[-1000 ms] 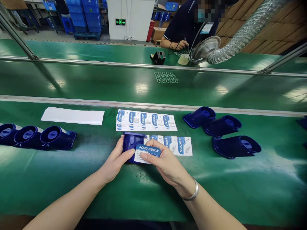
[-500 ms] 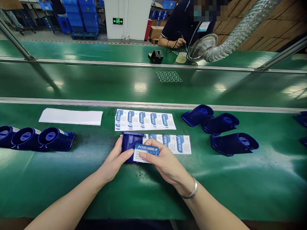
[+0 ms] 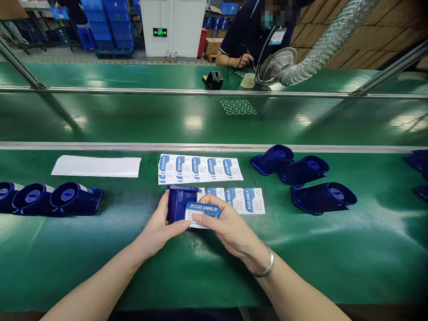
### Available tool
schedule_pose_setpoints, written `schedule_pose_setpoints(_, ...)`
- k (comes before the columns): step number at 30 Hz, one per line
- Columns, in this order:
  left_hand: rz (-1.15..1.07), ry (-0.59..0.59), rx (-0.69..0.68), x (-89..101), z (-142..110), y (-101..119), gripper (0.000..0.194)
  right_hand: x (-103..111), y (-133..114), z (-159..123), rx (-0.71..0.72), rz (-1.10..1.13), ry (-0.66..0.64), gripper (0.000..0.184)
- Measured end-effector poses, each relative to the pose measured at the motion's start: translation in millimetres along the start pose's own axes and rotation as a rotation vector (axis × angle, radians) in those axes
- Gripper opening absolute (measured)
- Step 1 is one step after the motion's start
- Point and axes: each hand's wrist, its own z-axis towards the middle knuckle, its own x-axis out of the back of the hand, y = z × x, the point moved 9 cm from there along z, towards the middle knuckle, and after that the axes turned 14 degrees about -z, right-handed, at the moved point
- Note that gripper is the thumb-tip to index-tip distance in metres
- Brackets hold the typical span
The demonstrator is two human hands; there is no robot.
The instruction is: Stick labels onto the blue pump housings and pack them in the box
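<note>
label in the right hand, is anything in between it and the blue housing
Nothing visible stands between the label and the blue housing: the label overlaps its lower right in this view. The left hand has its thumb tip at the label's lower left edge.

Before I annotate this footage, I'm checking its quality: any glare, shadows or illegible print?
Throughout the head view: pale glare on the green tabletop; a dark streak, shadow or reflection, below the left metal post; the label in the right hand has a readable heading, mostly illegible small print.
</note>
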Motion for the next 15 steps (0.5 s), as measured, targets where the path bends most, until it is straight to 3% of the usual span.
schedule_pose_setpoints(15, -0.004, 0.004, 0.010, -0.9, -1.0, 1.0, 0.081, -1.3, -1.0, 0.4, -0.030, 0.002, 0.010, 0.042)
